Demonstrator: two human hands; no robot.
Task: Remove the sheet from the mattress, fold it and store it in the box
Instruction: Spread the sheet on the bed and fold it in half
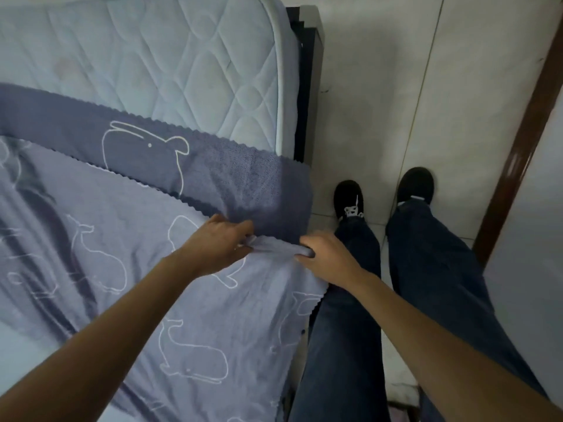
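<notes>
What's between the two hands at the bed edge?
Head view: a bunched edge of the purple whale-print fabric sheet spans from left hand to right hand; both grip it.

sheet [122,269] runs off the left and near edges, mattress [167,56] chopped at far and left, bed frame [306,86] mostly buried under it, right hand [326,254] fingertips lost inside the sheet fold, print [36,287] on the left pretty smeary

The sheet [115,248] is covering the mattress's [170,62] 7 o'clock part. The left hand [217,248] and right hand [327,257] are gripping its 3 o'clock edge side by side, the floor [380,86] lying beyond.
</notes>
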